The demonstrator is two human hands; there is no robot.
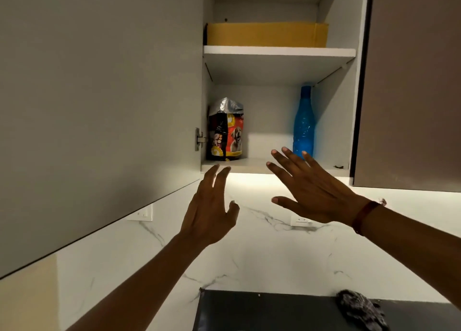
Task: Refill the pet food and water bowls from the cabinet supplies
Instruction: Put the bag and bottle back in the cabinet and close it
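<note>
An open wall cabinet [269, 111] seen from below, in a kitchen with a white marble-patterned wall [249, 256] beneath it, lit by a warm strip of light under the cabinet's base.

At the far left, the cabinet's pale grey door [99, 106] stands swung open, held by a metal hinge [199, 139] at the cabinet's left edge. Below that door, a white wall socket [142, 214] sits on the marble.

The left hand [209, 213] is raised just below the cabinet's left front edge, fingers straight and close together, thumb apart, holding nothing.

Inside the cabinet, on the left of the bottom shelf, stands a dog food bag [227, 133], red and black with a dog pictured, its silver top folded. On the cabinet's upper shelf lies a wide yellow box [267, 34].

The right hand [314, 193] is lifted before the cabinet's bottom shelf, fingers spread wide and empty, its fingertips overlapping the foot of a blue bottle [303, 123], which stands upright on the right of that shelf. Whether they touch cannot be told. A dark red band [365, 216] circles the right wrist. A second socket [300, 220] is partly hidden below this hand.

Right of the cabinet is a closed brown door [411, 81].

Far below the cabinet lies a dark flat surface [274, 313], with a dark speckled cloth [361, 310] on its right part.
</note>
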